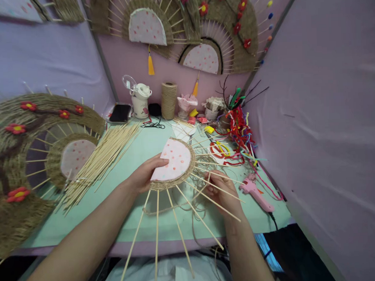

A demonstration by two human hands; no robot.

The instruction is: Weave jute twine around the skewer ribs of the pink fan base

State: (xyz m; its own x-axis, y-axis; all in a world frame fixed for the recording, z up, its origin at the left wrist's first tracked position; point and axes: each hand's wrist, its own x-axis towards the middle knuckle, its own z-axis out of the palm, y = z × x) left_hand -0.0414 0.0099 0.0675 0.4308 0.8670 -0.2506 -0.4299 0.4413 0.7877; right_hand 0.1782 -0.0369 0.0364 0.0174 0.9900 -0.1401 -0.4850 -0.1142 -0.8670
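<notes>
A half-round fan piece [175,161] lies tilted over the green table, pink dotted fabric in its middle, a woven jute rim and several bamboo sticks [178,227] fanning toward me. My left hand [144,173] grips its left edge, thumb on the fabric. My right hand [221,189] is closed among the right-hand sticks, pinching a strand of jute twine [190,206] that loops loosely under the piece.
A bundle of loose bamboo sticks [102,160] lies at left beside a large finished fan [25,162]. A pink glue gun [257,193] rests at right. Pipe cleaners [241,130], a twine spool [169,100], a phone [120,113] and a cup [140,102] stand at the back.
</notes>
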